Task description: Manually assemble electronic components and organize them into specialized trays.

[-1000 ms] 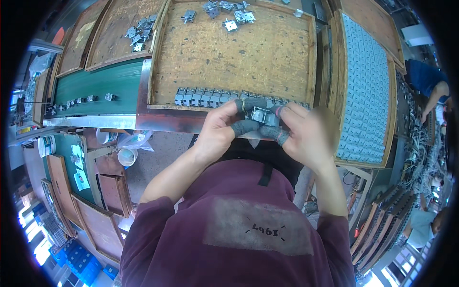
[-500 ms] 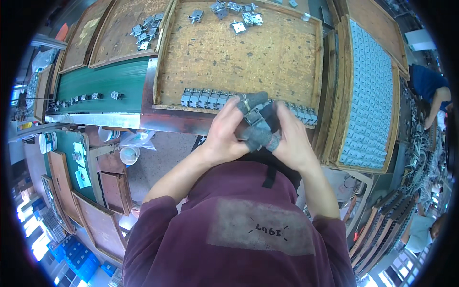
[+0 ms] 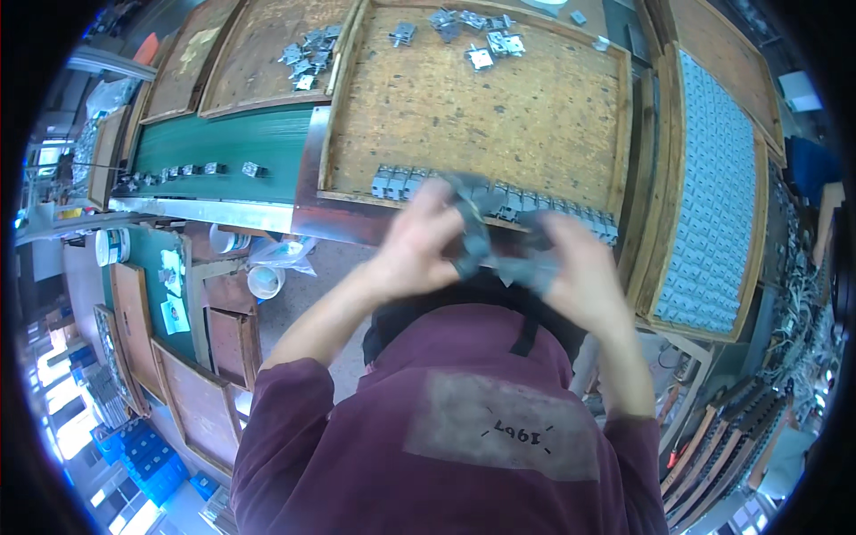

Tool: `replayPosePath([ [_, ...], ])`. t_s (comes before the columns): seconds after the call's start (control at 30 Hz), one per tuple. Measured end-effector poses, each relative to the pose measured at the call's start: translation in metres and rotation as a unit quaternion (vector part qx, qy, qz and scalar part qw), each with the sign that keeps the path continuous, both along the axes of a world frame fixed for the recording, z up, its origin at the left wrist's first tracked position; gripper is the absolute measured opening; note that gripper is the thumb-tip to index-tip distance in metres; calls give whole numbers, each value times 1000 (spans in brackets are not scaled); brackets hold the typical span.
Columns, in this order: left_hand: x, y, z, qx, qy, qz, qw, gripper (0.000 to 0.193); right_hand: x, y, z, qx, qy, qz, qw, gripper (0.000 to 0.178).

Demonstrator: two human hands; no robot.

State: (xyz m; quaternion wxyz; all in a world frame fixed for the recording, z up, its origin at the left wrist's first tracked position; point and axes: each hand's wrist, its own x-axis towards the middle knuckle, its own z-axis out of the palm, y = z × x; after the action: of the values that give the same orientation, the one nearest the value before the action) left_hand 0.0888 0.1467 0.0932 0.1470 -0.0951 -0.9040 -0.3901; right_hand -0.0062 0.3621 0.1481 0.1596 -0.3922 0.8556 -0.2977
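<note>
My left hand (image 3: 415,245) is in front of a wooden tray (image 3: 464,111), its fingers curled, with grey coverings on the fingertips. Whatever it holds is blurred and mostly hidden behind the fingers. My right hand (image 3: 584,276) is beside it, smeared by motion, its grey-covered fingertips pointing toward the left hand. A small pale glint shows between the two. Behind my hands, a row of small grey metal blocks (image 3: 392,184) lines the near edge of the tray. Several loose metal parts (image 3: 480,58) lie at the tray's far side.
Left of the tray runs a green belt (image 3: 223,143) with several small metal parts on it. A tray packed with grey blocks (image 3: 709,196) stands to the right. Below the belt are white buckets (image 3: 265,282). A co-worker's arm (image 3: 829,218) shows at far right.
The metal block seen between my fingers is no longer plain to see. My right hand has drawn slightly away from the left and blurred. The whole scene has shifted rightward in view.
</note>
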Motion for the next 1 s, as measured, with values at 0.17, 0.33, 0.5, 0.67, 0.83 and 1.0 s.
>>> replayPosePath([
  [0.17, -5, -104, -14, 24, -141, 205, 968, 44, -24, 116, 11, -222, -95, -310, 920, 23],
  [0.33, -10, -155, -51, 84, -318, 83, 941, 65, -46, 225, 1, -231, 16, -495, 838, 24],
  [0.5, 6, -191, -77, 139, -448, 60, 881, 67, -55, 307, 3, -230, 73, -614, 752, 23],
  [0.67, -15, -154, -58, 229, -423, 96, 872, 71, -63, 392, -7, 8, 64, -655, 752, 31],
  [0.83, 17, -180, -48, 122, -371, 119, 913, 65, -110, 416, -64, 150, 62, -603, 781, 43],
  [1.0, 16, -207, -60, 26, -204, 248, 947, 27, -90, 439, -37, -177, -119, -624, 752, 36],
])
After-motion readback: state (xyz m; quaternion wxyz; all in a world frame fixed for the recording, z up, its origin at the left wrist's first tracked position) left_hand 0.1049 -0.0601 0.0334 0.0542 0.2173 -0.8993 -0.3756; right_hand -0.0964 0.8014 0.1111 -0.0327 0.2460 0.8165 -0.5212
